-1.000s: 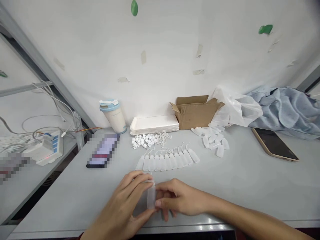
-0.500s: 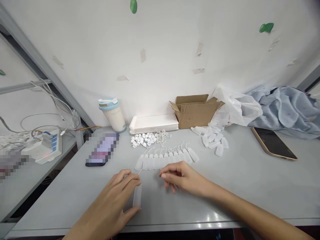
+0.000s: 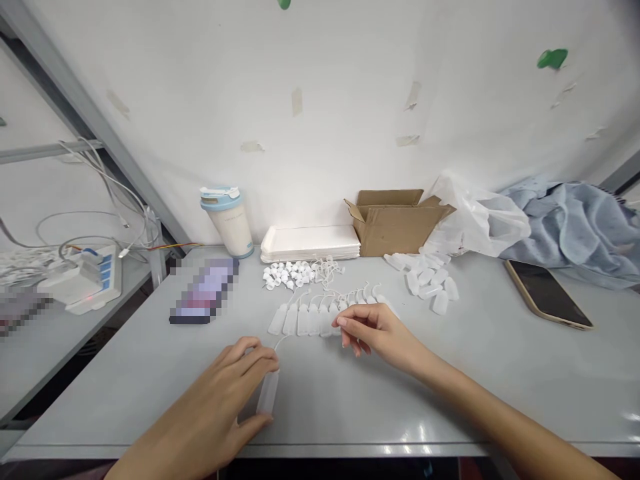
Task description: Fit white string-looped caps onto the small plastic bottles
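Note:
My left hand [image 3: 207,400] holds a translucent white plastic tag [image 3: 269,395] lengthwise between thumb and fingertips, low over the table's front. A thin white cord [image 3: 281,342] shows beyond its fingertips. Loosely curled, my right hand [image 3: 375,332] hovers at the near edge of a row of similar corded tags [image 3: 302,321] and covers part of it. Its fingers are partly apart, with nothing visible in them. Behind the row lie a pile of small white caps [image 3: 287,275] and a tangle of white cord loops [image 3: 327,269]. More translucent pieces [image 3: 429,291] lie loose to the right.
A stack of white trays [image 3: 310,243], an open cardboard box [image 3: 400,230] and a plastic bag [image 3: 480,217] line the wall. A lidded cup [image 3: 229,223] and a blurred phone [image 3: 206,293] are at left. Another phone [image 3: 547,293] and blue cloth [image 3: 575,227] are at right.
My right hand has moved away from my left hand, right and back towards the tag row. My left hand keeps its hold on the tag. The view has shifted slightly.

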`<state>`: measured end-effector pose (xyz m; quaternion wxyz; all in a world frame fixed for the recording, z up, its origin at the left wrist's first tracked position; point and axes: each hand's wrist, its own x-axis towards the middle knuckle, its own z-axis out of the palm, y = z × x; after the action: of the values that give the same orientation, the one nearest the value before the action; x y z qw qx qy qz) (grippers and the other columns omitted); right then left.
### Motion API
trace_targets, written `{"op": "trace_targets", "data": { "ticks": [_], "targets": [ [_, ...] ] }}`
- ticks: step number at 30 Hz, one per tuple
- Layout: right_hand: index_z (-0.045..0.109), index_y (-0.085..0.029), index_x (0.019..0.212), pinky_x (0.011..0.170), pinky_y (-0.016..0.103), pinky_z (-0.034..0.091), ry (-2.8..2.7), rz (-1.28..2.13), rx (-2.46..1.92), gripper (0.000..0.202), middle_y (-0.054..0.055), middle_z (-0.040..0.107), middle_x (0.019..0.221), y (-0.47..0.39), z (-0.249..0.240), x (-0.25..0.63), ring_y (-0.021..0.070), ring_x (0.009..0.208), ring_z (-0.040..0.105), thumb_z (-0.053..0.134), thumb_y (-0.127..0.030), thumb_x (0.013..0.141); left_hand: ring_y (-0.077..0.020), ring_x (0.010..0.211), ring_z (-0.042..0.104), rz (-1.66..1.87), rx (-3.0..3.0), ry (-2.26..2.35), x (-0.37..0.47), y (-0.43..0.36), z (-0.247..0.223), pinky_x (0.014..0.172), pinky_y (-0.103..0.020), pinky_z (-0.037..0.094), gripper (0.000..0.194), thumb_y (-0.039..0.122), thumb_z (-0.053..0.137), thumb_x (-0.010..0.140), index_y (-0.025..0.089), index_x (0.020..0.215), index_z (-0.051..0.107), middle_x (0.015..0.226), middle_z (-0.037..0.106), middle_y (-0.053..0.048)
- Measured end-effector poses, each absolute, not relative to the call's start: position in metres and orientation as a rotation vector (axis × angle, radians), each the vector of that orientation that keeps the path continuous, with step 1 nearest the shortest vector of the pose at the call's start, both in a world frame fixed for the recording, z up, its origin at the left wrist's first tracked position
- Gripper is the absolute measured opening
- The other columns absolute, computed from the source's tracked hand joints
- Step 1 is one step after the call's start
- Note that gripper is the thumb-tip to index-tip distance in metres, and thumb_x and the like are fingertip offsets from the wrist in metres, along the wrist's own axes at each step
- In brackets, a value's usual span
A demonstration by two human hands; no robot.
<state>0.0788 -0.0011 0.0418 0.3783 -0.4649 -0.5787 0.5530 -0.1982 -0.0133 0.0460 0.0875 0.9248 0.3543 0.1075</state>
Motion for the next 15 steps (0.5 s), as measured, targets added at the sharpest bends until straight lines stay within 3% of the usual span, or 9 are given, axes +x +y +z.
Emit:
{"op": "trace_targets", "data": {
  "ticks": [15],
  "targets": [
    [0.064, -0.014, 0.077, 0.047, 0.022, 0.034, -1.477, 1.404, -1.179, 0.028, 0.001, 0.06, 0.062, -0.001, 0.042, 0.08, 0.0075, 0.048, 0.048, 0.056, -0.039, 0.084, -0.0258, 0.113, 0.051, 0.388, 2.818, 1.062, -0.195, -0.004, 0.039, 0.088, -0.037, 0.05, 0.041, 0.019, 0.062, 0.075, 0.024, 0.115, 0.055, 0.116, 0.062, -0.005]
  ]
}}
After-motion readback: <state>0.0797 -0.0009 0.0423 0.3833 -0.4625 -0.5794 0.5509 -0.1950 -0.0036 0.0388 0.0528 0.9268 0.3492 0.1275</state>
